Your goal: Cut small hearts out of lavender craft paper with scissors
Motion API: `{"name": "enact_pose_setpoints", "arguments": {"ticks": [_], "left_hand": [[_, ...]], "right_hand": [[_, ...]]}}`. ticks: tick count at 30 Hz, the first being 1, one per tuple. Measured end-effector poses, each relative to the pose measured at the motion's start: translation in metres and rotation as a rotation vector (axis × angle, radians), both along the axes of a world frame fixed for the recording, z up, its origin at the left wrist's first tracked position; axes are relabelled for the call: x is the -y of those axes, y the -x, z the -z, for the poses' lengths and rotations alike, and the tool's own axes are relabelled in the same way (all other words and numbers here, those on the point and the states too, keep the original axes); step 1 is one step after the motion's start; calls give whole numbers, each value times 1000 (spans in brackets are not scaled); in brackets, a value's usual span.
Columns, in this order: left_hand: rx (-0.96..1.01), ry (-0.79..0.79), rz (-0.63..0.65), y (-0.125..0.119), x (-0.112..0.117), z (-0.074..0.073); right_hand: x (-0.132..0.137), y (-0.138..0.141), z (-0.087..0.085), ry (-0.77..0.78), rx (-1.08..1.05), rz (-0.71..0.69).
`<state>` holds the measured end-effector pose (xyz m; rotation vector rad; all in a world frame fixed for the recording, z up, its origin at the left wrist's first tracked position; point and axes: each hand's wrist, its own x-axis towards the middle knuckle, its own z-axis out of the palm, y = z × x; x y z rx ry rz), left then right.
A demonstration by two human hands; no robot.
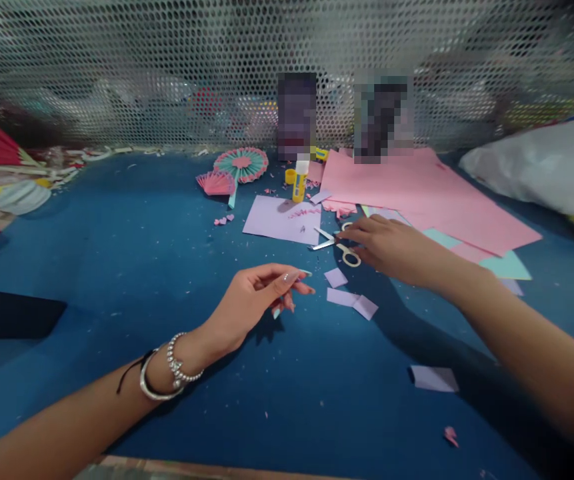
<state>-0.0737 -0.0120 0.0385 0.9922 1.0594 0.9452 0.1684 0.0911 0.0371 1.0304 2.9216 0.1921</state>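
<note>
No words, numbers or brand can be read. Beyond the left hand (pixel 254 300), an upright yellow cylindrical glue stick with a white top (pixel 299 187) bears a printed label too small to make out. Between it and the hands, a flat lilac rectangular paper sheet (pixel 271 217) carries pink and dark marks, illegible as writing.

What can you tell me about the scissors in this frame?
The scissors have shiny, metal-looking blades and pale, plastic-looking loop handles. They are spread open over the blue table, tips pointing left, near the lavender sheet. The right hand partly hides the far handle; whether it grips is unclear.
</note>
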Motion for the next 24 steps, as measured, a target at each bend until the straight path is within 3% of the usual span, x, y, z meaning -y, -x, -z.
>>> {"name": "enact_pose_setpoints", "arguments": {"ticks": [12, 17, 24], "left_hand": [[-105, -64, 55, -2, 3, 14], [-111, -43, 45, -1, 4, 17], [-265, -108, 71, -1, 5, 9]], "right_hand": [[50, 6, 7, -99, -79, 364], [51, 2, 9, -109, -41, 411], [53, 0, 5, -85, -2, 428]]}}
